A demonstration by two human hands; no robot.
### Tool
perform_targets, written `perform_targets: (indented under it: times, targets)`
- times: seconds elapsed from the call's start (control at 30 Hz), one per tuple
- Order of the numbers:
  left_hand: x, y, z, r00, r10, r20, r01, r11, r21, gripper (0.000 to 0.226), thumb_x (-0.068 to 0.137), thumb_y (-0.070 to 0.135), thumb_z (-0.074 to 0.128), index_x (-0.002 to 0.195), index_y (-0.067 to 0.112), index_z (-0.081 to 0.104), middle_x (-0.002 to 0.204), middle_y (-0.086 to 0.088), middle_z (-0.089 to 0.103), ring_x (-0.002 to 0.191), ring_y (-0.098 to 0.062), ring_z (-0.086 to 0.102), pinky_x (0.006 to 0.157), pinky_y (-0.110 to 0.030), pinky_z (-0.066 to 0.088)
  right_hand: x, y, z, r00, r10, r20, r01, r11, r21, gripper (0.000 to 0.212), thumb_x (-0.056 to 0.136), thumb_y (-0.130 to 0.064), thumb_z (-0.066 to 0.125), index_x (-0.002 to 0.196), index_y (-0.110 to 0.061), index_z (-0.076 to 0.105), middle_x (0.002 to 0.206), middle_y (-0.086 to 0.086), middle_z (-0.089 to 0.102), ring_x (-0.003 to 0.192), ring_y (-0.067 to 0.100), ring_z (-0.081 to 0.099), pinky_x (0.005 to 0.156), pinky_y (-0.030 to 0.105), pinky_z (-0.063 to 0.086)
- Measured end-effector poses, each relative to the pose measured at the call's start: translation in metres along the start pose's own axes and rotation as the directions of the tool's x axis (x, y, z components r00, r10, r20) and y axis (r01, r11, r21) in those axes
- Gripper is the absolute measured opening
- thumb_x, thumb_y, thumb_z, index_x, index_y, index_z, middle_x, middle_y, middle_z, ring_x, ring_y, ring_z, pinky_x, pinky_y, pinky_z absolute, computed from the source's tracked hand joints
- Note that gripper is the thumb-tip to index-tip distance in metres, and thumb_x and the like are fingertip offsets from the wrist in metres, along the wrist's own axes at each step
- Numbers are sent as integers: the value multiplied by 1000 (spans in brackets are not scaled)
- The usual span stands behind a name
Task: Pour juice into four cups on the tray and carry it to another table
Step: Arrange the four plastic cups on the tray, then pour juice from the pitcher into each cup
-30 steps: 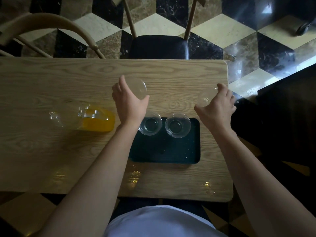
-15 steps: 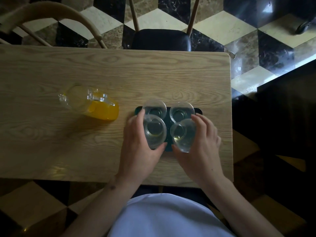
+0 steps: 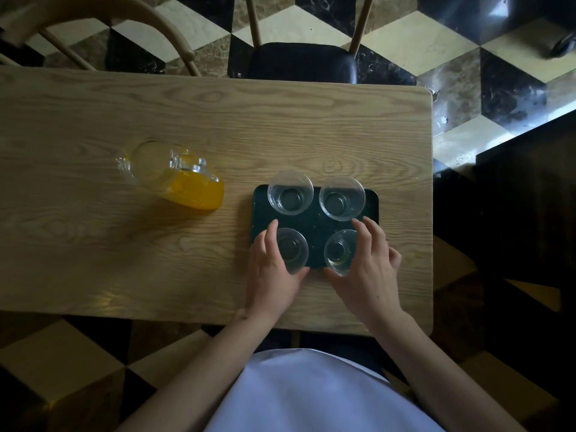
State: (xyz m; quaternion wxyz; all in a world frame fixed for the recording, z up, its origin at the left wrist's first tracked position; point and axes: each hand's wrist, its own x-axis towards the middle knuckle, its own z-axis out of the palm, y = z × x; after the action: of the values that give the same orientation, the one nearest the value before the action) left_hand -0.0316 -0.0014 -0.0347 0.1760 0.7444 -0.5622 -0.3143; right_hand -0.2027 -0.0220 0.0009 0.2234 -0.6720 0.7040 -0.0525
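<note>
Worktop: we see a light oak-grain worktop [image 3: 93, 113] seen from above, with a checkered marble floor [image 3: 452, 51] around it
Tray: a dark rectangular tray [image 3: 372, 207] lies flat near the worktop's right end, close to the near edge
Far cups: we count two clear plastic cups upright on the tray's far half, the far-left cup [image 3: 290, 192] and the far-right cup [image 3: 342, 198], just beside each other, both empty
Near-left cup: the near-left cup [image 3: 293, 249] stands on the tray, empty
Left hand: our left hand [image 3: 272, 269] wraps around the near-left cup, thumb on its near side and fingers along its left wall, grasping it
Near-right cup: the near-right cup [image 3: 339, 252] sits on the tray's near edge, tilted slightly toward us
Right hand: our right hand [image 3: 371, 269] grips the near-right cup, fingers curved over its right wall
Pitcher: a glass pitcher [image 3: 174, 176] with orange juice [image 3: 199, 190] in its lower part stands on the worktop left of the tray, apart from it and untouched
Chairs: a black-seated chair [image 3: 302, 62] stands at the far side; a curved wooden chair back [image 3: 124, 20] shows at far left
</note>
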Motion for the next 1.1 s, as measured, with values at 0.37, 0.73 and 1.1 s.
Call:
perform_targets:
  times: [0.37, 0.73, 1.1]
  targets:
    - [6, -1, 0, 998, 70, -9, -70, 997, 32, 116, 65, 41, 90, 153, 19, 18, 147, -14, 41, 135, -26, 40, 108, -37, 40, 2, 5, 7, 999, -20, 26, 21, 999, -32, 105, 67, -58, 80, 150, -22, 26, 157, 5, 33, 138, 21, 39, 105, 45, 30]
    - [0, -17, -48, 936, -248, -249, 173, 942, -287, 62, 94, 44, 58, 145, 21, 32, 134, -6, 49, 113, -16, 55, 81, -29, 53, 14, -22, -28, 997, -62, -55, 71, 981, 180, 64, 84, -32, 74, 139, -12, 47, 146, 5, 45, 134, 23, 44, 106, 40, 39]
    - [81, -89, -132, 718, -696, -27, 185, 227, -956, 42, 99, 54, 41, 131, 32, 58, 130, 2, 63, 124, -17, 57, 96, -39, 47, 100, -157, -9, 932, -332, 148, 228, 851, 473, 41, 92, -19, 69, 132, -19, 59, 121, -6, 68, 108, 7, 63, 92, 31, 55]
